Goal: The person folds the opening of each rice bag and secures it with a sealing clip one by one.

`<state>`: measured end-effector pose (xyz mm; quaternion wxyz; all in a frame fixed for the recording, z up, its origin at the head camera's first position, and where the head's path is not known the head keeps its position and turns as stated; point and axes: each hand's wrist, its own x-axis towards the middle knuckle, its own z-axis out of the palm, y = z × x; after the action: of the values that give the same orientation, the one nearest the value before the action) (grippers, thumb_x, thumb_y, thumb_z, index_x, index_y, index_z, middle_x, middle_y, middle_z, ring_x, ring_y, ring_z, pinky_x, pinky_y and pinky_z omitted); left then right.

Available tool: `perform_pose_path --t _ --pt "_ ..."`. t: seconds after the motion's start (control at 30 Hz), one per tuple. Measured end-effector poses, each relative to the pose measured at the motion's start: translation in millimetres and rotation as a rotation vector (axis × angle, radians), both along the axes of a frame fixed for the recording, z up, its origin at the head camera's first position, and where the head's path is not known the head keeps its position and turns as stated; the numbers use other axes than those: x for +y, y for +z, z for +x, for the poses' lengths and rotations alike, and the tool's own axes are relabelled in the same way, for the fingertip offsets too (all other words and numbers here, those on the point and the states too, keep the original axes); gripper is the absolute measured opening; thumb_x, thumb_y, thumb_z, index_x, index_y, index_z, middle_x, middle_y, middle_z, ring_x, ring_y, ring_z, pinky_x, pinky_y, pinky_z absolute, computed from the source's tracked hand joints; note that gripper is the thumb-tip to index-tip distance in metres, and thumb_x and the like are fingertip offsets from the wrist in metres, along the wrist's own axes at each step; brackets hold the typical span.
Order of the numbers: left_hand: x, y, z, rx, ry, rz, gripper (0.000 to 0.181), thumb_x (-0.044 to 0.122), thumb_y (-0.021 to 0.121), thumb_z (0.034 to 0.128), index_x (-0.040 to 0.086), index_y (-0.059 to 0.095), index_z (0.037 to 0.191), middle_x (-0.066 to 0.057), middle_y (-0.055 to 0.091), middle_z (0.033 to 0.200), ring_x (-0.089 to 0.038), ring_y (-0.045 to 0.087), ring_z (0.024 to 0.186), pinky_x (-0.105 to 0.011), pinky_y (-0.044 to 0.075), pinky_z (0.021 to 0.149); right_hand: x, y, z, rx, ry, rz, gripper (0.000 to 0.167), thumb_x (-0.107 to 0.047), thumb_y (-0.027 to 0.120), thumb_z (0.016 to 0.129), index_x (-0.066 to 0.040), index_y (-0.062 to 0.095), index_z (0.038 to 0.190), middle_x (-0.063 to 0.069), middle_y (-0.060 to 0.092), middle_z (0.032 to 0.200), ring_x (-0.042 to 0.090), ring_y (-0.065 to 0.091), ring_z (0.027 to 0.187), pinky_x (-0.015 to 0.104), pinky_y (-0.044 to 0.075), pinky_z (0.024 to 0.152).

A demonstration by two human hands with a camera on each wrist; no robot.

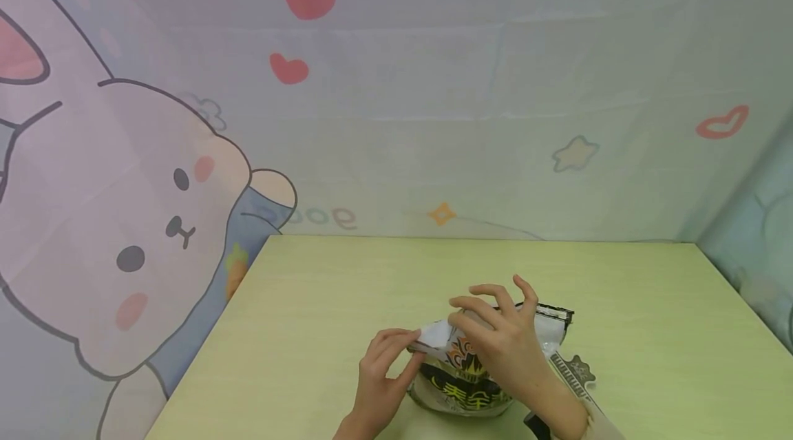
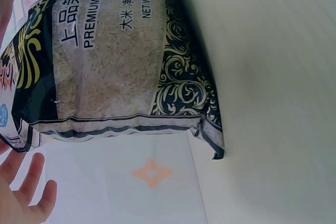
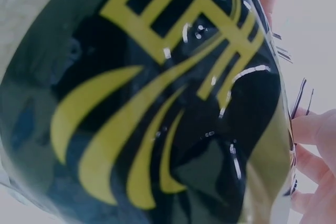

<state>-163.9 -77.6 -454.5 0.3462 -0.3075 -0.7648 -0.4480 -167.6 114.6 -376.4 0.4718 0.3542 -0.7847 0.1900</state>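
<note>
A plump plastic bag of rice (image 1: pixel 458 392), with black panels, gold print and a clear window, stands on the table. My left hand (image 1: pixel 387 374) pinches its upper left corner between thumb and fingers. In the left wrist view the rice bag (image 2: pixel 110 66) fills the upper left, with several spread fingers of the left hand (image 2: pixel 26 187) near its top. My right hand (image 1: pixel 504 343) arches over the bag's top, holding the edge, its other fingers raised; its thumb is hidden. In the right wrist view the bag (image 3: pixel 157 103) hides much, with right-hand fingers (image 3: pixel 310 163) at its edge.
A whitish plastic flap (image 1: pixel 551 326) with black edging shows behind the right hand; whether it belongs to the rice bag I cannot tell. Beside the right forearm lies a striped strip with a dark badge-like piece (image 1: pixel 580 371). A printed cloth (image 1: pixel 396 96) hangs behind the pale table (image 1: pixel 297 330).
</note>
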Motion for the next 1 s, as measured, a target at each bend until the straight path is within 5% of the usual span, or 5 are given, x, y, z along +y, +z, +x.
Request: perform_pose_path --t 1.0 --pt "2.4 4.2 -4.6 -0.051 -0.062 0.014 0.026 -0.001 0.057 0.0827 0.007 0.063 0.106 -0.006 0.065 0.095 -0.016 0.056 0.093 -0.025 0.049 0.077 0.5 -1.9 1.6 0.059 0.041 -0.016 0.038 -0.018 0.034 0.097 -0.020 0.065 0.075 0.003 0.067 0.098 0.023 0.052 0.093 0.057 0.018 0.096"
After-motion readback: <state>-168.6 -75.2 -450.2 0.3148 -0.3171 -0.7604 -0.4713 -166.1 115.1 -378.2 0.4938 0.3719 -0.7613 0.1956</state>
